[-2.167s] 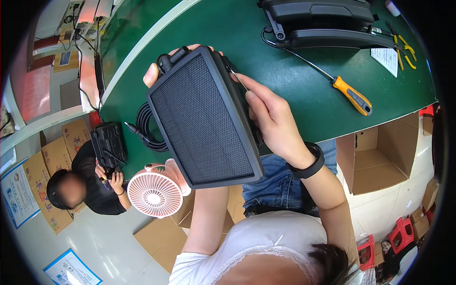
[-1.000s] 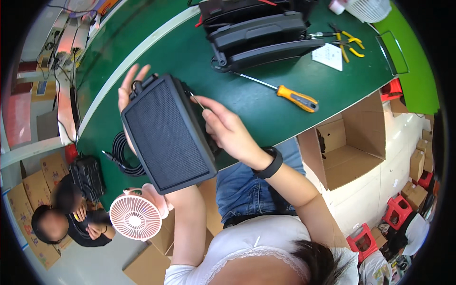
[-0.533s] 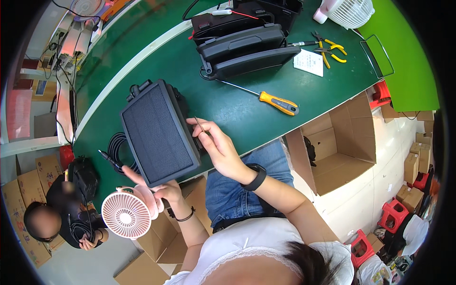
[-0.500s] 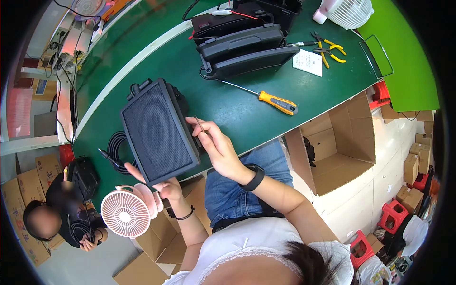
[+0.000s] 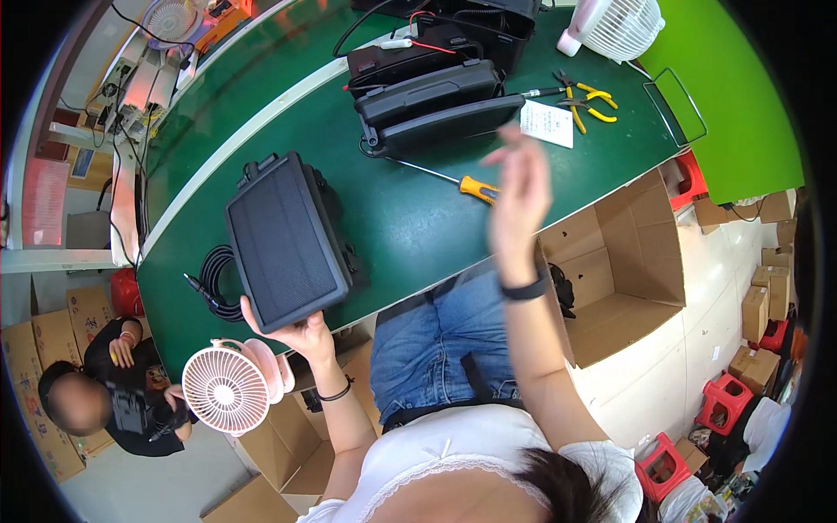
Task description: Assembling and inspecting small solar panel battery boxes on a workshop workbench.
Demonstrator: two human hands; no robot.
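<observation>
A black plastic case with a dark textured panel (image 5: 283, 244) stands tilted on the green table. My left hand (image 5: 307, 335) grips its near lower edge, thumb at the front corner and fingers underneath. Above the table on the right, my right hand (image 5: 523, 196) is smeared by motion, so its fingers and anything in them cannot be made out. It is nearest to a screwdriver (image 5: 476, 188) with an orange handle, partly covering it. Beyond lie similar black cases (image 5: 458, 126) in a row. A coiled black cable (image 5: 209, 288) rests left of the held case.
Yellow-handled pliers (image 5: 600, 112) and a white paper slip (image 5: 547, 124) lie at the right. A pink fan (image 5: 225, 392) stands near my left wrist; a white fan (image 5: 615, 28) is at the back. Open cartons (image 5: 636, 253) sit below the edge. Another person (image 5: 113, 392) is at the left.
My right hand has left the case's side and swung right, towards the screwdriver. The case has shifted slightly while my left hand stays on it. The other person's hands have moved.
</observation>
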